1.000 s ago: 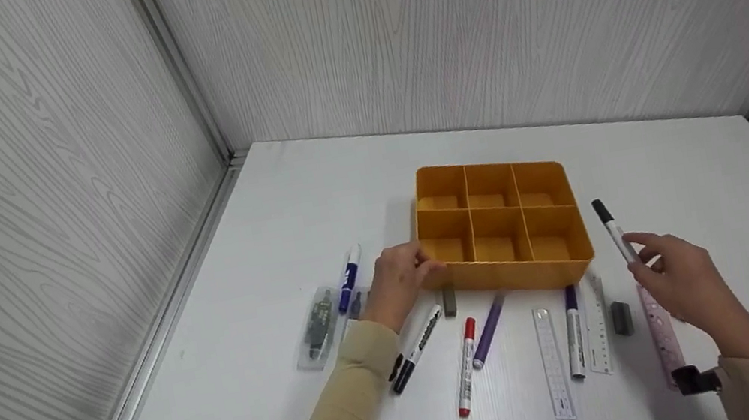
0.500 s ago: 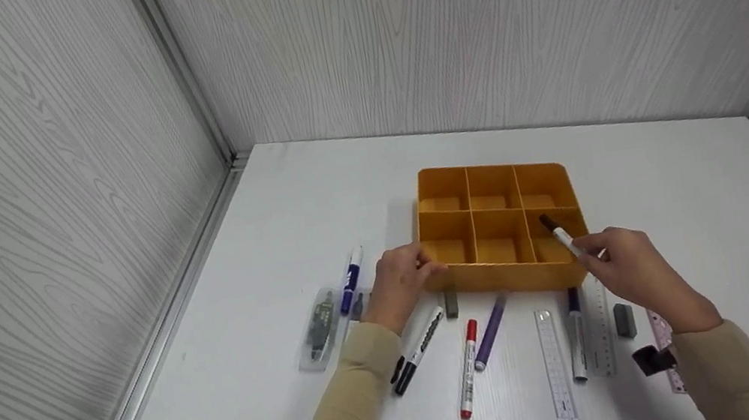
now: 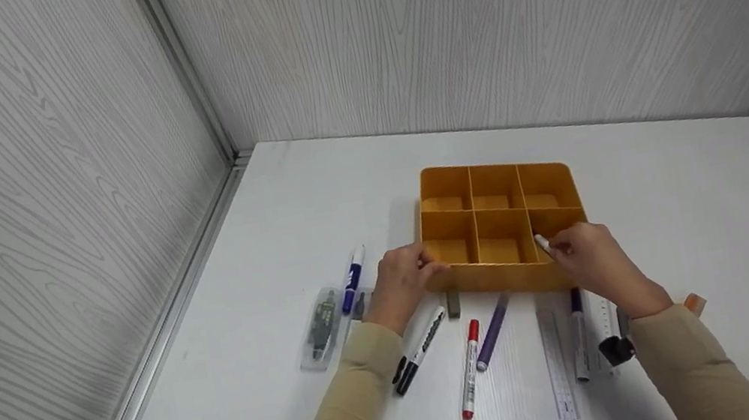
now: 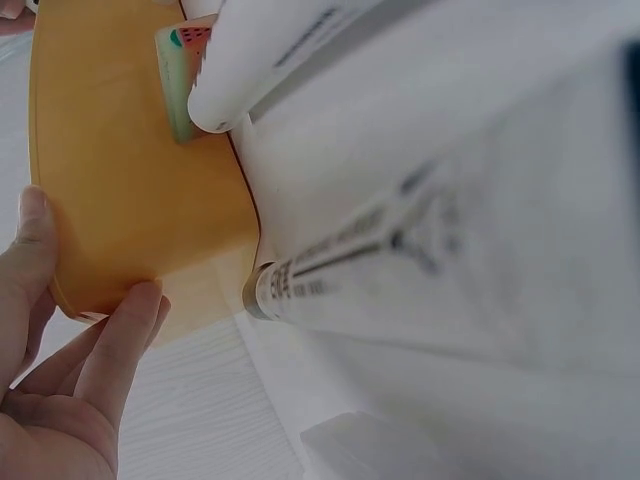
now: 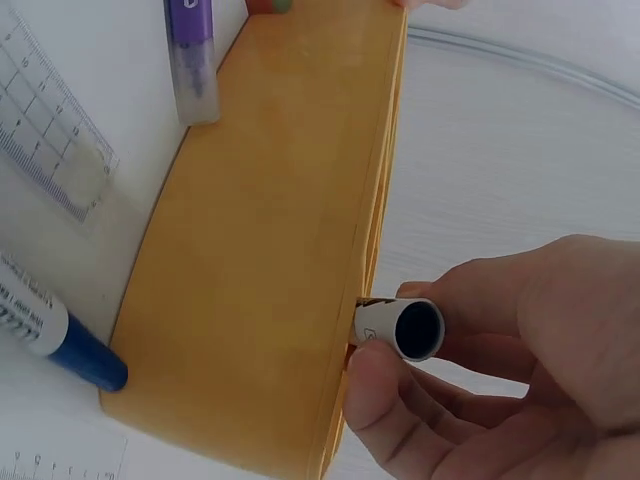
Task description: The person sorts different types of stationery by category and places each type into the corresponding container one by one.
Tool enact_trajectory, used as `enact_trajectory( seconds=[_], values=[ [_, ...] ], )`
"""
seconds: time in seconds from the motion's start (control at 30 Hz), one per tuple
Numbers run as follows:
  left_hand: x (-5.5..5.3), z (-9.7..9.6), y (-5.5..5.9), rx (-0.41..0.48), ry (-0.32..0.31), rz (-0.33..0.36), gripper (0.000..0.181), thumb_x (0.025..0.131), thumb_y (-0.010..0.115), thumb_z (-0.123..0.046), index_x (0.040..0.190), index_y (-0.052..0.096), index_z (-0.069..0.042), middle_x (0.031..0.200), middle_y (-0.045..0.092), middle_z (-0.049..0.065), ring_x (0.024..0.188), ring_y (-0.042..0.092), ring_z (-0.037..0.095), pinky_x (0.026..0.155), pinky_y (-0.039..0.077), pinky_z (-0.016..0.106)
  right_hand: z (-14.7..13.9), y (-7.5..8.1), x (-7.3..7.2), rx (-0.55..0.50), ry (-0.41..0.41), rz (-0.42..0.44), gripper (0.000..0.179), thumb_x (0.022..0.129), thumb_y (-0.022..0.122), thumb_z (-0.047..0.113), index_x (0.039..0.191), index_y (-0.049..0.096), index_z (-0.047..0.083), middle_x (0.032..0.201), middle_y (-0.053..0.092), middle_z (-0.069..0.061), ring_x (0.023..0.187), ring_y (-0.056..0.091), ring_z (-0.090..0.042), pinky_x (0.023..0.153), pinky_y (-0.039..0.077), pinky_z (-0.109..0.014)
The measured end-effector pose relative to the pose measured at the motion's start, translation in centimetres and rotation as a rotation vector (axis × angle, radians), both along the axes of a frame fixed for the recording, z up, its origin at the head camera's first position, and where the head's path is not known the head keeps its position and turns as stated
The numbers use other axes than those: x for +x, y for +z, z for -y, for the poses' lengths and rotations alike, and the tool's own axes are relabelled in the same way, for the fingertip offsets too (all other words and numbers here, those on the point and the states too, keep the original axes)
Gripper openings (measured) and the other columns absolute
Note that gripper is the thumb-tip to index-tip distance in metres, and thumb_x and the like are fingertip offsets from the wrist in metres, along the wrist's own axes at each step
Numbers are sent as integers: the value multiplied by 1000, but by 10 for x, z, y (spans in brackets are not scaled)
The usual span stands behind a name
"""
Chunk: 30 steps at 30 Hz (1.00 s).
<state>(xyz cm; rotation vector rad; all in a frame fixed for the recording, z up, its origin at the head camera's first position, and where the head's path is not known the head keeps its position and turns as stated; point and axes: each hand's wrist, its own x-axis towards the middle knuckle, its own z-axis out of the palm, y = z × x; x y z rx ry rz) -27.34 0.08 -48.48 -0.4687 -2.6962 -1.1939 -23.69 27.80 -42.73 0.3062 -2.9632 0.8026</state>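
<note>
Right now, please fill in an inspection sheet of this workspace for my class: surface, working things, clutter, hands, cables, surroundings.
Surface: white table, things lying mostly on the near side of the box.
Working things: orange box with six compartments; held marker at the near-right one, partly hidden by fingers.
Clutter: red marker, purple marker, black-and-white marker, clear ruler, clear case, among others.
Hands: left hand grips the box's near-left corner; right hand pinches the marker.
Cables: nothing seen.
Surroundings: pale wood-grain panels behind and at both sides.
</note>
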Motion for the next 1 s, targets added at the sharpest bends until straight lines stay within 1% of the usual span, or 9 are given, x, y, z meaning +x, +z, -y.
enact_trajectory(
  seconds=[0.27,0.4,0.53,0.63,0.7,0.73,0.8,0.93,1.0],
  values=[
    [-1,-1,-1,23,-1,14,23,84,72,-33,82,67,-12,80,67,-2,74,54,7,67,48,17,13,-5,-8,-17,-24,-5,20,95,61,7,93,74,-8,82,71,-20,60,53,-19,56,45,-28],
    [0,-2,0,35,1,26,20,84,73,-32,82,67,-13,80,68,-3,74,55,7,67,48,17,14,-8,-9,-44,-38,-3,21,96,65,12,94,74,-7,80,70,-18,61,54,-19,58,46,-29],
    [0,-1,0,26,3,18,21,84,72,-33,83,67,-12,81,68,-3,75,55,8,69,50,17,12,-11,-7,-64,-62,19,26,97,65,20,96,74,-4,79,69,-14,63,54,-18,58,47,-27],
    [0,-1,0,25,-1,12,22,84,72,-33,84,68,-12,81,68,-3,74,55,8,69,50,17,11,-12,-6,-78,-81,39,34,100,59,26,83,70,-2,65,60,-8,56,48,-17,53,42,-27],
    [0,-1,0,26,1,17,22,85,72,-33,85,68,-12,81,67,-3,74,55,7,68,50,17,10,-12,-5,-88,-92,56,42,103,54,31,75,64,1,59,49,-4,53,42,-16,50,38,-27],
    [0,-1,0,26,5,20,21,85,72,-33,85,68,-12,81,67,-3,74,55,7,68,49,17,9,-12,-4,-95,-96,66,44,104,52,33,74,60,2,58,46,-3,53,41,-16,50,37,-27],
    [1,0,0,21,12,17,21,84,72,-32,85,68,-12,80,67,-4,74,54,7,67,49,17,8,-12,-3,-103,-100,80,44,105,48,35,78,60,3,61,46,-3,56,43,-17,53,39,-27],
    [1,1,-1,19,10,2,21,85,72,-32,84,68,-12,80,67,-3,74,54,7,66,48,17,2,-12,1,-116,-91,94,42,106,44,36,103,67,2,76,59,-7,68,49,-19,61,44,-29],
    [2,1,-1,23,7,3,20,85,72,-33,84,67,-13,80,67,-4,73,54,7,66,48,17,-1,-11,3,-127,-77,78,41,106,44,35,108,67,1,79,60,-8,69,50,-19,62,43,-30]
  ],
)
